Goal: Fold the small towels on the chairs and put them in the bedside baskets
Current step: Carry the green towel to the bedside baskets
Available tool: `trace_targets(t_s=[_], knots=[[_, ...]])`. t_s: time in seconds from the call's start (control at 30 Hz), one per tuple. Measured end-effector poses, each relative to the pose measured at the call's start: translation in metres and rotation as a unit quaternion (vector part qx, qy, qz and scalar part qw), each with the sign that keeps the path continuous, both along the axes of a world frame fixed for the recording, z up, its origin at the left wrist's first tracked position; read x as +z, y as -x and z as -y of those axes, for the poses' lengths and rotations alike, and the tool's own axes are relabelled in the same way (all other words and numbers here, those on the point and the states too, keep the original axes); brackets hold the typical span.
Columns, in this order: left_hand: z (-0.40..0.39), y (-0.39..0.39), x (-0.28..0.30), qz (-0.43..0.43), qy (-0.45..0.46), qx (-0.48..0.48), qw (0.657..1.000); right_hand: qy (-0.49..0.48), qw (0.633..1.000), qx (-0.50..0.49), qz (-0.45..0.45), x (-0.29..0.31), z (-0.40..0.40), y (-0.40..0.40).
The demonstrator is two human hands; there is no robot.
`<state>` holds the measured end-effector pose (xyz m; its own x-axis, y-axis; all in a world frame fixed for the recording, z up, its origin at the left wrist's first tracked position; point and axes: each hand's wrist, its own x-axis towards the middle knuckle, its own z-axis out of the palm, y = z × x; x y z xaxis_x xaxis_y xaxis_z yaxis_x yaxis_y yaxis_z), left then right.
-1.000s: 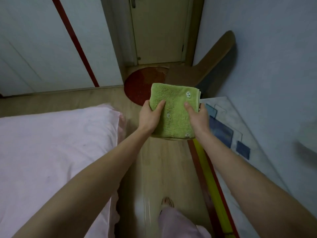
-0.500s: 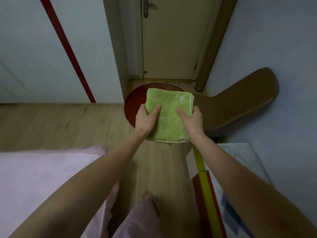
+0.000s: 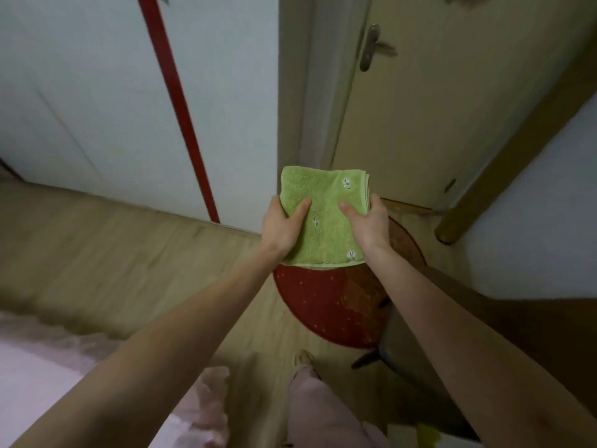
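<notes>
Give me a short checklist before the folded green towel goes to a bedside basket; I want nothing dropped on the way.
1. Green terry towel folded into a compact square: ok.
2. Left hand grips its left edge, thumb on top: ok.
3. Right hand grips its right edge, thumb on top: ok.
4. Layered edges at the right side aligned: ok.
5. Bedside basket in sight: not ok, none in view.
6. Path past the round red floor mat clear: cannot tell.
</notes>
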<state>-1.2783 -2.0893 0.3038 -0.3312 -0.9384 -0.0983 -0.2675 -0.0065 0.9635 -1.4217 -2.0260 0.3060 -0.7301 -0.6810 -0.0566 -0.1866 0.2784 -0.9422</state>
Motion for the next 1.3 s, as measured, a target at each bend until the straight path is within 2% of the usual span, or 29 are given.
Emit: trace_targets(t_s=[0.2,0.33,0.47,0.77,1.0,1.3], knots=[[0.157,-0.062,0.007,0.003,-0.017,0.203,0.979,-0.018,0.981,0.194,0.010,0.006,0.216,-0.050],[0.237,-0.141,0.000,0.014,-0.021,0.332,0.943,-0.022,0.942,0.336,0.002,0.003,0.332,-0.130],[0.310,-0.229,-0.011,0.017,-0.016,0.423,0.906,-0.020,0.907,0.421,-0.006,-0.009,0.433,-0.226],[0.475,-0.418,0.013,0.009,-0.012,0.518,0.856,0.006,0.852,0.523,0.019,0.008,0.627,-0.433],[0.592,-0.561,0.005,0.007,-0.033,0.573,0.819,-0.016,0.801,0.599,0.018,-0.001,0.766,-0.584],[0.744,-0.763,0.006,0.023,-0.010,0.658,0.753,-0.024,0.735,0.677,0.026,0.008,0.938,-0.813]])
